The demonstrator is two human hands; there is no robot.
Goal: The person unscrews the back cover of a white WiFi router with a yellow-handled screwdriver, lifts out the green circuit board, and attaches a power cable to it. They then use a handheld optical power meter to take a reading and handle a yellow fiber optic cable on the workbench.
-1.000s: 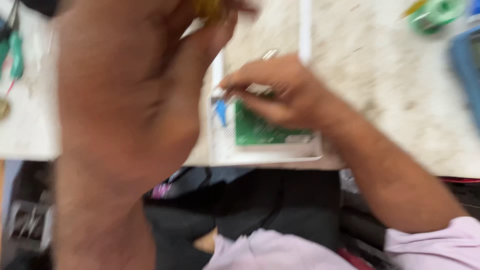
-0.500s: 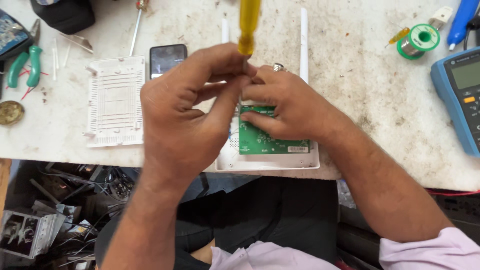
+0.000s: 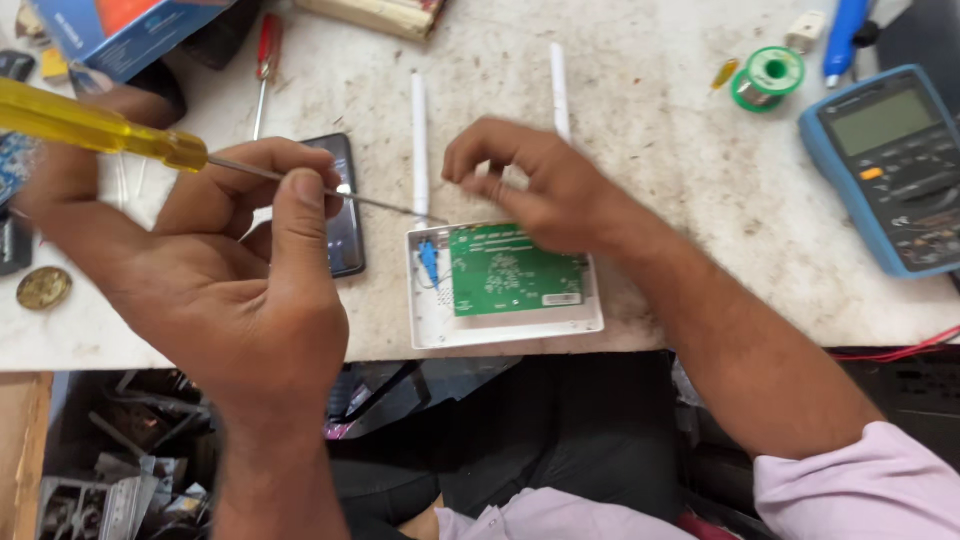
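Note:
My left hand point(image 3: 215, 265) grips a yellow-handled screwdriver point(image 3: 95, 130), its thin shaft pointing right toward the top left corner of an opened white router case point(image 3: 500, 330). A green circuit board point(image 3: 515, 270) with a small blue connector point(image 3: 428, 258) lies inside the case. My right hand point(image 3: 535, 185) rests fingers-down on the far edge of the board and case, holding it. Two white antennas point(image 3: 419, 130) stick up from the case toward the back of the bench.
A black phone point(image 3: 345, 235) lies partly under my left hand. A blue multimeter point(image 3: 890, 165) sits at the right, with a green solder spool point(image 3: 768, 75) behind it. A red-handled screwdriver point(image 3: 268, 50), a blue box point(image 3: 120, 30) and a brass coin point(image 3: 45, 287) are at the left.
My left hand swung left and down with the screwdriver, turning it from upright to nearly level. My right hand drew back to the far edge, uncovering the board.

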